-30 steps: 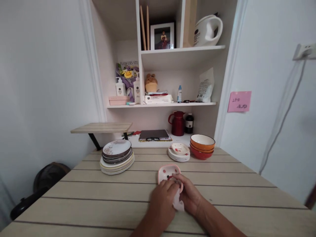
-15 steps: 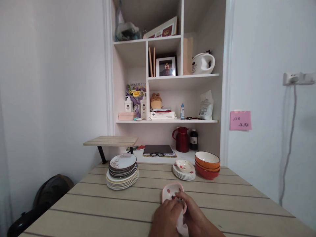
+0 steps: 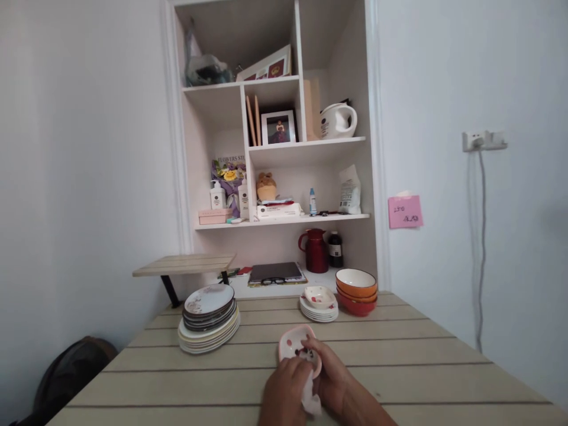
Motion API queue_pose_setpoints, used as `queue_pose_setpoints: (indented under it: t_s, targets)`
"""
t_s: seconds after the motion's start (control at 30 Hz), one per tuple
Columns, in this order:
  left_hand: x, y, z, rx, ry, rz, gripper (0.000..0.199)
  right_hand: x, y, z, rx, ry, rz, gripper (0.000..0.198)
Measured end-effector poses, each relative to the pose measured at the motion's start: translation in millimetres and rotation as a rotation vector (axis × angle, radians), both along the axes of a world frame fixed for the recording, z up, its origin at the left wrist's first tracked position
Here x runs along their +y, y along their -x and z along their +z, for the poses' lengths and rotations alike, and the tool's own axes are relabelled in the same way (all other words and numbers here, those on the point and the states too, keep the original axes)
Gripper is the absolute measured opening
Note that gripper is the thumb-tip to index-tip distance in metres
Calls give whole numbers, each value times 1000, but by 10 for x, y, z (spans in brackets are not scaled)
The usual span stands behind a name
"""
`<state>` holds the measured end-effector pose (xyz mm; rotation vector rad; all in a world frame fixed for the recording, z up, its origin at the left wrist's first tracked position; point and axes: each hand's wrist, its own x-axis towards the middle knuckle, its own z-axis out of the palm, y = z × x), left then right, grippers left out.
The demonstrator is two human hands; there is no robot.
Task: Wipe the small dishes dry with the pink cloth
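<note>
A small white bowl (image 3: 290, 342) with a pink rim and red and dark spots is tilted toward me near the table's front. My right hand (image 3: 332, 376) grips its right side, with the thumb over the inside. My left hand (image 3: 286, 384) has its fingers curled at the bowl's near part, closed on a crumpled white tissue (image 3: 311, 401) that hangs down between the hands. The fingertips of my left hand are partly hidden.
Stacked plates (image 3: 208, 319) stand at the left by a raised wooden shelf (image 3: 184, 264). Behind the bowl are small white plates (image 3: 318, 315) topped by a small dish (image 3: 319, 296), and orange and red bowls (image 3: 356, 293). A red jug (image 3: 316, 251) stands farther back.
The view has swung, so the room's contents appear farther left. My hands still hold the bowl and tissue, with only a slight shift of the left hand's fingers.
</note>
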<state>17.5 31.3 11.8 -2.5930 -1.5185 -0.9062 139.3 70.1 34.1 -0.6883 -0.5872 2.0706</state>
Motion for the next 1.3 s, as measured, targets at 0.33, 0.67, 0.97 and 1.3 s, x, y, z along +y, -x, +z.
queue_pose_setpoints:
  t_s: [0.33, 0.67, 0.97, 1.3]
  targets:
    - [-85, 118, 80, 68, -271, -70, 39, -81, -38, 18, 54, 4, -69, 13]
    - [-67, 193, 111, 81, -366, -57, 44, -131, -15, 37, 102, -93, -129, 18]
    - [-87, 186, 32, 110, -623, -168, 44, -282, 147, 86, 173, -199, -192, 43]
    - [-57, 227, 105, 180, -642, -112, 23, -143, -100, 151, 171, -16, -54, 22]
